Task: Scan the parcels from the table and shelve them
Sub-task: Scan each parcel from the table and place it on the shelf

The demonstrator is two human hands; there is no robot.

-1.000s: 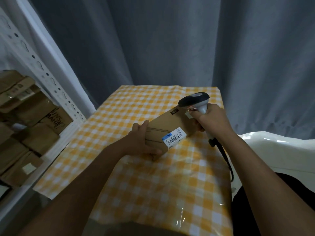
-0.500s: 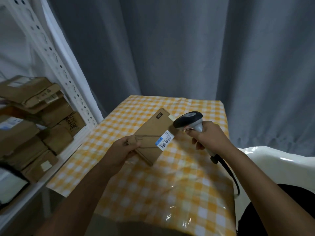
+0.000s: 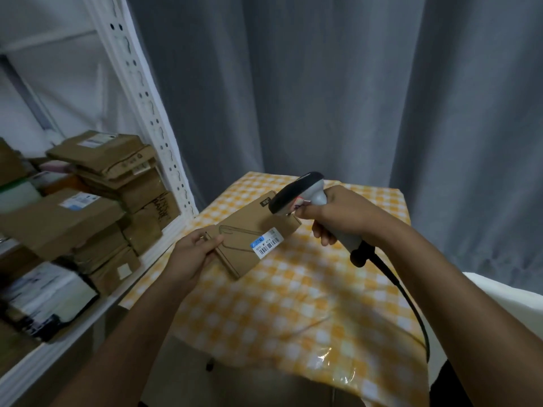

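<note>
Brown flat cardboard parcel (image 3: 252, 230) sat pinched by one corner in my left hand (image 3: 191, 254); right hand (image 3: 338, 215) gripped the grey handheld scanner (image 3: 296, 193) — I judged a misread likely, its beam seemingly off the white barcode label (image 3: 269, 245).

Brown parcel (image 3: 246, 239), blue-and-white label (image 3: 268, 245), yellow-white checked tablecloth (image 3: 308, 304), grey curtain (image 3: 323, 83).

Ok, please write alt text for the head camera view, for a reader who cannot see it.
A left hand holds a flat cardboard parcel above a yellow checked table, while the right hand aims a corded scanner at its barcode label. A shelf at left holds stacked parcels.
</note>
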